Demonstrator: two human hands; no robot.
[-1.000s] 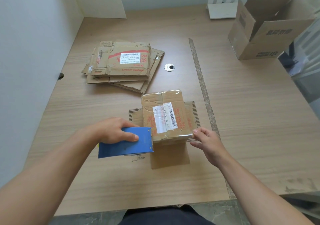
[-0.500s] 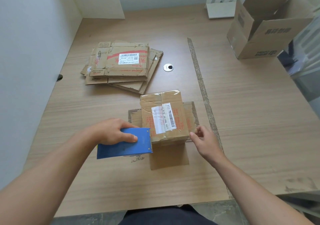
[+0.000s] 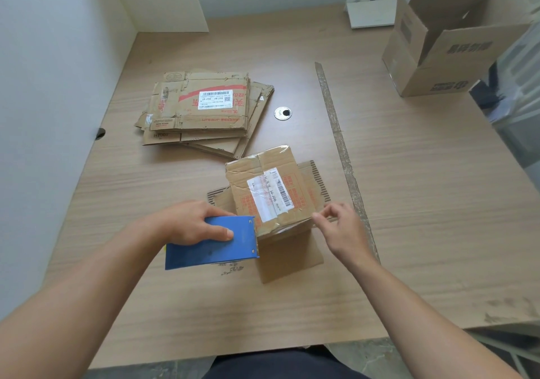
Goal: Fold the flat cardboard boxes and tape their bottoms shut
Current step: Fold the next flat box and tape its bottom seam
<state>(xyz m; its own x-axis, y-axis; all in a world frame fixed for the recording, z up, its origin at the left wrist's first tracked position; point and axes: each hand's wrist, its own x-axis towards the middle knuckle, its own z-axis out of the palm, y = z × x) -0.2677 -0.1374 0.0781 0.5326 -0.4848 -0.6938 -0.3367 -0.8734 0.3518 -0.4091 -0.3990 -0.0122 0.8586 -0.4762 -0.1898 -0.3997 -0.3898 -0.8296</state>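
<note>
left hand (image 3: 187, 226): we grip the blue tape dispenser (image 3: 210, 247) against the folded box (image 3: 263, 185) | right hand (image 3: 342, 229): fingers curled beside its near-right corner, hold we cannot tell | box mid-surface (image 3: 409, 203), flat boxes (image 3: 204, 109) behind-left

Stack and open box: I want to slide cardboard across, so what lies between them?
In the head view, a worn strip crosses the table between stack and open box; a round grommet sits beside the stack.
</note>
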